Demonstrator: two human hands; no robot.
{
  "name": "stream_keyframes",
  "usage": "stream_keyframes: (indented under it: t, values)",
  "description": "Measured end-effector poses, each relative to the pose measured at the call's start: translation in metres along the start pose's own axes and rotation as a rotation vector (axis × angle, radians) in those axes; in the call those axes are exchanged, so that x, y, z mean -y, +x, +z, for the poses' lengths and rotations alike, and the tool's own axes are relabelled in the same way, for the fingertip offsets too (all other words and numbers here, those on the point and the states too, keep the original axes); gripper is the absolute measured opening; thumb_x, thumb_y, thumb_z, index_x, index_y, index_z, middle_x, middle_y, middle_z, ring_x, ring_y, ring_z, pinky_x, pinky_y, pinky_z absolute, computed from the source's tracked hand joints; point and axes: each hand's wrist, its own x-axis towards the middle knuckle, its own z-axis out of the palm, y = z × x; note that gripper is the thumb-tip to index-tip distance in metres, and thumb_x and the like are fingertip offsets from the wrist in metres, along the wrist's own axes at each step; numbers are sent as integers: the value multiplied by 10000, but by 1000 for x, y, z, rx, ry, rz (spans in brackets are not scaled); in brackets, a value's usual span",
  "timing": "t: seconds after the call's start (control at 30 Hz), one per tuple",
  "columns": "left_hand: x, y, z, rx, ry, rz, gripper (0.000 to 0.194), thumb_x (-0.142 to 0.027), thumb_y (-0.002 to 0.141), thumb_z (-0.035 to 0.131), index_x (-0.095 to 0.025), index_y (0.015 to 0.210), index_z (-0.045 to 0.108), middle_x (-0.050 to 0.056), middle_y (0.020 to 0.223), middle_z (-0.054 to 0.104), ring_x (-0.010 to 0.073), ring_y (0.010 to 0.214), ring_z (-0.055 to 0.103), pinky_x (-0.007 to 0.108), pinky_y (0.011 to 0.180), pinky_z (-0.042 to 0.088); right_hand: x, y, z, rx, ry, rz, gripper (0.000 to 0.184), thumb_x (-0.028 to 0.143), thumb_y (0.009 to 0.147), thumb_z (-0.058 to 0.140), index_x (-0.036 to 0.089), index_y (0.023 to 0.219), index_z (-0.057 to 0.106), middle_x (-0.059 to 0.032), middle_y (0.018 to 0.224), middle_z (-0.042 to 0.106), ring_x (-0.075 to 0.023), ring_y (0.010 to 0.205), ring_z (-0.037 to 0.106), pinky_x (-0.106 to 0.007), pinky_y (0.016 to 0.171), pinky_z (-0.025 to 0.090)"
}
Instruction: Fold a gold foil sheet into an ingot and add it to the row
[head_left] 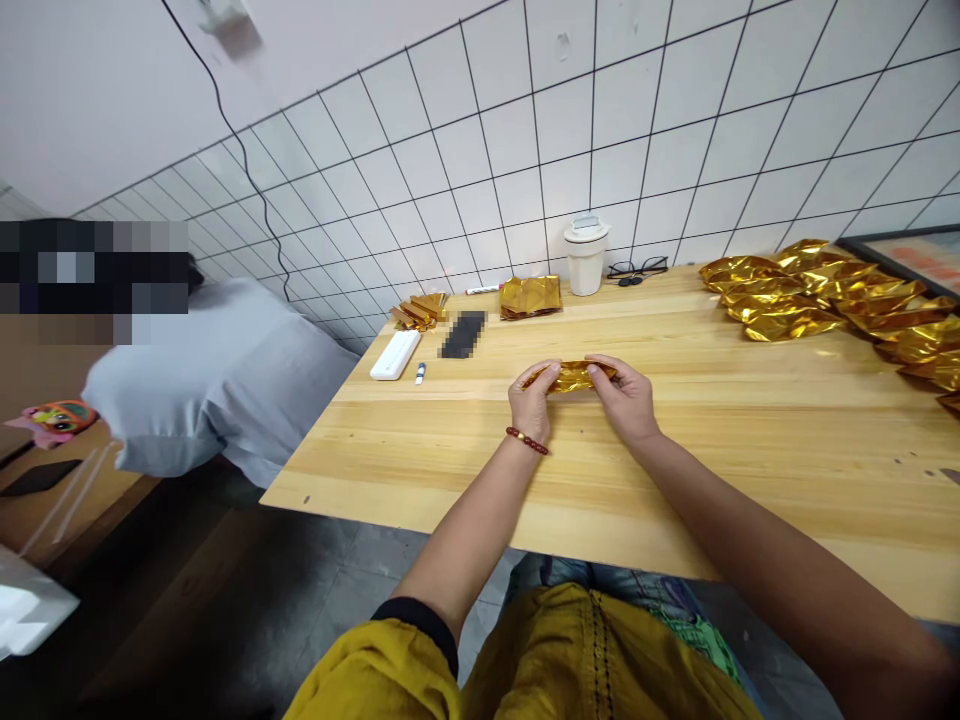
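A crinkled piece of gold foil paper [574, 376] is held just over the wooden table, stretched between both hands. My left hand [534, 392], with a red bead bracelet at the wrist, grips its left end, thumb on top. The right end is pinched in my right hand [624, 395], its thumb also lying on the foil. The fingers behind and under the foil are partly hidden. Farther back lies a flat stack of gold foil sheets [531, 297]. On the right side of the table are several puffed, folded gold foil pieces [795, 290] in rows.
A white lidded cup [586, 258] stands by the tiled wall, beside black glasses [637, 269]. Toward the left are gold foil strips [421, 312], a white power bank [396, 355], a blurred dark phone-like object [464, 335] and a small blue-white tube [420, 373]. A person [217, 370] sits at left.
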Motion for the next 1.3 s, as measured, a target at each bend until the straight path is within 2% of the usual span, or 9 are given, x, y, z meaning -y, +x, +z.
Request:
stream_keyframes:
  t: [0.1, 0.2, 0.33, 0.6, 0.73, 0.87, 1.07, 1.3]
  values:
    - [2, 2, -1, 4, 3, 6, 324, -329, 517, 893, -147, 755, 771, 62, 811, 746, 191, 813, 676, 333, 835, 493, -2, 1, 0, -6, 10, 6, 326, 438, 779, 702, 176, 965, 757, -73, 943, 754, -195, 839, 682, -382, 845, 555]
    - [5, 4, -2, 50, 45, 35, 322, -390, 602, 861, -156, 807, 777, 74, 878, 754, 203, 875, 682, 341, 872, 493, -5, 2, -1, -20, 31, 29, 360, 466, 783, 702, 176, 989, 755, -80, 976, 753, -204, 865, 684, -394, 853, 559]
    - [11, 7, -5, 85, 155, 112, 323, -433, 680, 816, -181, 880, 782, 69, 968, 757, 198, 934, 669, 331, 898, 497, -6, 2, -3, -44, 35, 51, 426, 523, 802, 677, 172, 1033, 746, -86, 999, 750, -206, 848, 685, -381, 789, 577]
    - [13, 8, -5, 40, 165, 96, 358, -483, 693, 794, -173, 871, 777, 68, 926, 758, 191, 884, 670, 321, 849, 514, -3, -1, -3, -18, -21, 24, 474, 558, 800, 667, 163, 1046, 756, -79, 934, 750, -172, 713, 647, -343, 706, 570]
    - [12, 4, -3, 88, 176, 104, 341, -457, 705, 795, -181, 905, 786, 75, 992, 761, 210, 943, 674, 343, 881, 517, -9, 1, -4, -34, 35, 60, 499, 581, 804, 655, 169, 1074, 739, -77, 959, 744, -189, 783, 666, -348, 724, 576]
    - [11, 3, -3, 120, 188, 120, 317, -430, 719, 794, -190, 925, 793, 78, 1034, 761, 228, 995, 679, 384, 955, 509, -14, 2, -4, -20, 43, 39, 513, 597, 829, 619, 190, 1124, 720, -69, 982, 733, -197, 832, 666, -336, 696, 577]
    - [13, 4, -4, 120, 189, 100, 334, -429, 733, 786, -191, 967, 790, 79, 1059, 759, 246, 1044, 682, 429, 1022, 491, -10, 0, -3, -2, 72, 51, 520, 595, 836, 611, 188, 1142, 716, -53, 885, 710, -185, 769, 642, -314, 627, 561]
    - [11, 2, -4, 100, 167, 69, 354, -425, 733, 788, -188, 996, 783, 79, 1079, 758, 251, 1083, 675, 428, 1043, 482, -2, -3, -2, 18, 115, 92, 523, 572, 812, 658, 171, 1144, 712, -35, 799, 663, -156, 678, 594, -286, 568, 522]
